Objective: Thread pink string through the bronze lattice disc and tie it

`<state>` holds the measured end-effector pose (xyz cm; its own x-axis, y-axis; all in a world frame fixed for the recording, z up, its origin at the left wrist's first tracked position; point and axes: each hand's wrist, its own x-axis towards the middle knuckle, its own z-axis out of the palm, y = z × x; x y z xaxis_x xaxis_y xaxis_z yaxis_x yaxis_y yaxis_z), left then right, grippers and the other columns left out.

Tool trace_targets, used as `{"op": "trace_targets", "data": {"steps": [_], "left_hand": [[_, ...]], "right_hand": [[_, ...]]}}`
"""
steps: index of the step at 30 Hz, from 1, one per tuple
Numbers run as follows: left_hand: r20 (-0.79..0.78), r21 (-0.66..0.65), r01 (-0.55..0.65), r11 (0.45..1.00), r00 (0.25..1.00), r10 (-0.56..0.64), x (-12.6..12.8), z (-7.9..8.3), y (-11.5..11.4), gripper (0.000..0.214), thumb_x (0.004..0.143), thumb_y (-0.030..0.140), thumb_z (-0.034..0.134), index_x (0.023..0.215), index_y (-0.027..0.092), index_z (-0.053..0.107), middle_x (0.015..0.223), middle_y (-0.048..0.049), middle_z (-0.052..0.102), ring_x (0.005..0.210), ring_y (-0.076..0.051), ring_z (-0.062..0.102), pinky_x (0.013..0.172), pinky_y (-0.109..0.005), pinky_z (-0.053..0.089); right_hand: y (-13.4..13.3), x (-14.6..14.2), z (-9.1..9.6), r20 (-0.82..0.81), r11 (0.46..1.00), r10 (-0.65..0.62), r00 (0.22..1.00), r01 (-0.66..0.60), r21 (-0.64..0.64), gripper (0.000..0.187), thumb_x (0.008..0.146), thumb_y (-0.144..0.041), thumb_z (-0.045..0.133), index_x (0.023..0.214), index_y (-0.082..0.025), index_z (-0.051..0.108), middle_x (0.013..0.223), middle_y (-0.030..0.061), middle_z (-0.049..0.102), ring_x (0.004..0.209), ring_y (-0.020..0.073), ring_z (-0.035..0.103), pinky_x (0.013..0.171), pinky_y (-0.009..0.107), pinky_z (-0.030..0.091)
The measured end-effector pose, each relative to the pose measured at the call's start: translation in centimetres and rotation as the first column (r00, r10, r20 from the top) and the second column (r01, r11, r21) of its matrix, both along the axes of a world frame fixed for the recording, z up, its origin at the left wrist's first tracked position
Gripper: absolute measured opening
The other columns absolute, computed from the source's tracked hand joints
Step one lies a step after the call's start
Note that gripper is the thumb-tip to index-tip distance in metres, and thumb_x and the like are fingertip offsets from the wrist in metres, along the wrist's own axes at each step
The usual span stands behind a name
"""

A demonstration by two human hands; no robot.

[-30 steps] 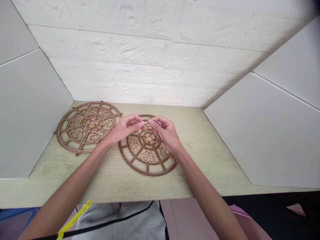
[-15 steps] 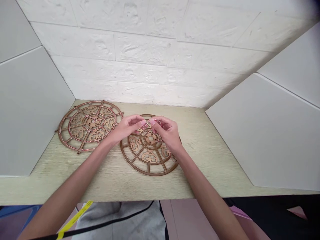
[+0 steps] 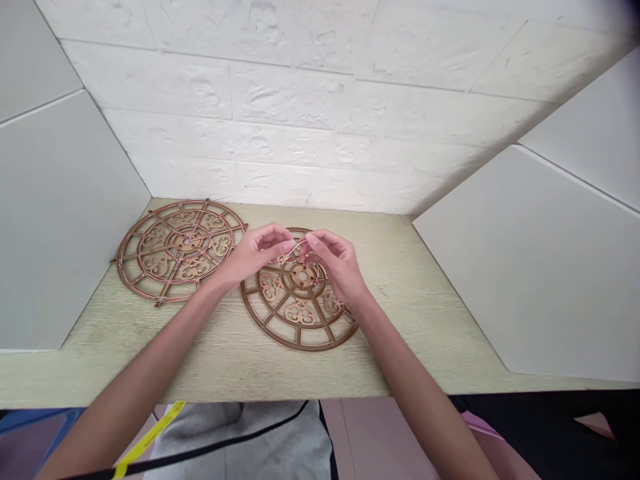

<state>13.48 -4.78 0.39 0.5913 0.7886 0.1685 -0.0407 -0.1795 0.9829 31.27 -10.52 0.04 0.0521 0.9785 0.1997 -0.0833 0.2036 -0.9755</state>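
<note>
Between my fingertips runs a thin, pale pinkish wire (image 3: 299,245), bent in a curve. My left hand (image 3: 261,250) pinches one part of it with thumb and forefinger, and my right hand (image 3: 334,259) pinches it a short way to the right. Both hands are above the far part of a round brown openwork panel (image 3: 299,337) with spokes, rings and scroll patterns. A bit of the wire seems to hang below my right fingers near the panel's hub. My fingers hide the panel's far side.
To the left lies a second round openwork panel (image 3: 175,250), with reddish wire along its rings and spokes. The pale wooden tabletop (image 3: 400,333) meets a white brick-patterned wall (image 3: 285,147). Grey boards stand at the left (image 3: 65,227) and right (image 3: 540,267).
The wire between my hands was a tangle of loops and now shows as a single curved strand. Both hands have stayed in nearly the same place.
</note>
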Motion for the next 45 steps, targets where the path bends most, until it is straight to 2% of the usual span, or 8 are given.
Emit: {"op": "trace_targets", "data": {"steps": [7, 15, 22, 25, 35, 39, 42, 45], "left_hand": [[-0.058, 0.148, -0.038, 0.988, 0.997, 0.047, 0.1, -0.1, 0.1, 0.038, 0.085, 0.050, 0.067, 0.095, 0.014, 0.064, 0.093, -0.0056, 0.066, 0.085, -0.013, 0.058, 0.075, -0.021, 0.044], [-0.071, 0.189, -0.086, 0.978, 0.992, 0.101, 0.2, -0.2, -0.2, 0.035, 0.086, 0.048, 0.066, 0.097, 0.014, 0.064, 0.093, -0.0054, 0.064, 0.086, -0.013, 0.058, 0.064, -0.018, 0.040], [0.044, 0.133, -0.225, 0.965, 0.974, 0.221, -0.1, -0.1, 0.0, 0.031, 0.083, 0.042, 0.069, 0.095, 0.013, 0.066, 0.094, -0.0055, 0.065, 0.089, -0.013, 0.059, 0.075, -0.020, 0.046], [0.089, 0.096, -0.292, 0.952, 0.955, 0.284, -0.3, 0.0, 0.2, 0.028, 0.081, 0.039, 0.069, 0.093, 0.013, 0.067, 0.093, -0.0047, 0.065, 0.087, -0.013, 0.059, 0.076, -0.021, 0.046], [0.084, 0.071, -0.355, 0.932, 0.933, 0.349, -0.4, -0.9, 1.2, 0.025, 0.082, 0.036, 0.065, 0.095, 0.015, 0.066, 0.096, -0.0046, 0.068, 0.086, -0.013, 0.062, 0.075, -0.023, 0.049], [-0.053, 0.233, -0.342, 0.910, 0.930, 0.363, -0.4, -1.2, 1.0, 0.027, 0.088, 0.038, 0.061, 0.104, 0.016, 0.065, 0.105, -0.0054, 0.067, 0.094, -0.014, 0.062, 0.073, -0.022, 0.048], [-0.097, 0.441, -0.322, 0.838, 0.911, 0.401, -0.2, -1.1, 0.5, 0.028, 0.091, 0.037, 0.060, 0.110, 0.018, 0.065, 0.116, -0.0060, 0.064, 0.107, -0.015, 0.059, 0.079, -0.023, 0.049], [-0.093, 0.558, -0.246, 0.793, 0.931, 0.354, 0.0, -0.7, 0.0, 0.024, 0.093, 0.037, 0.058, 0.103, 0.017, 0.065, 0.108, -0.0062, 0.064, 0.105, -0.015, 0.058, 0.082, -0.024, 0.050]], "right_hand": [[0.0, 0.0, 0.2, 0.080, 1.000, -0.012, 0.997, 0.014, -0.024, 0.047, 0.084, -0.061, 0.065, 0.066, -0.018, 0.062, 0.064, 0.0013, 0.055, 0.061, 0.0127, 0.049, 0.061, 0.028, 0.040], [0.0, 0.1, 0.2, 0.119, 0.999, -0.022, 0.993, 0.026, -0.036, 0.037, 0.075, -0.052, 0.076, 0.071, -0.018, 0.063, 0.064, -0.0006, 0.055, 0.062, 0.0121, 0.047, 0.060, 0.026, 0.038], [0.2, 0.2, -0.1, -0.007, 0.987, 0.116, 0.993, -0.116, -0.107, 0.039, 0.084, -0.057, 0.067, 0.088, -0.018, 0.069, 0.078, 0.0027, 0.064, 0.071, 0.0132, 0.055, 0.068, 0.027, 0.045], [0.1, 0.4, 0.0, -0.069, 0.974, 0.146, 0.987, -0.156, -0.163, 0.038, 0.082, -0.055, 0.070, 0.096, -0.019, 0.069, 0.088, 0.0035, 0.065, 0.070, 0.0125, 0.056, 0.061, 0.026, 0.044], [0.3, 0.5, 0.1, 0.009, 0.980, 0.100, 0.995, -0.097, -0.176, 0.032, 0.070, -0.044, 0.083, 0.082, -0.018, 0.070, 0.074, 0.0008, 0.063, 0.062, 0.0104, 0.054, 0.056, 0.025, 0.044], [0.3, 0.6, 0.1, -0.109, 0.977, 0.065, 0.992, -0.086, -0.193, 0.030, 0.069, -0.042, 0.085, 0.082, -0.018, 0.072, 0.076, 0.0008, 0.065, 0.064, 0.0096, 0.054, 0.056, 0.023, 0.042], [0.3, 0.6, 0.3, -0.236, 0.968, 0.055, 0.970, -0.110, -0.228, 0.030, 0.066, -0.039, 0.087, 0.081, -0.018, 0.073, 0.076, -0.0002, 0.063, 0.066, 0.0088, 0.054, 0.058, 0.022, 0.044], [0.3, 0.5, 0.4, -0.324, 0.958, 0.069, 0.943, -0.154, -0.243, 0.028, 0.064, -0.036, 0.088, 0.079, -0.018, 0.073, 0.078, -0.0005, 0.063, 0.067, 0.0092, 0.053, 0.057, 0.022, 0.045]]}}
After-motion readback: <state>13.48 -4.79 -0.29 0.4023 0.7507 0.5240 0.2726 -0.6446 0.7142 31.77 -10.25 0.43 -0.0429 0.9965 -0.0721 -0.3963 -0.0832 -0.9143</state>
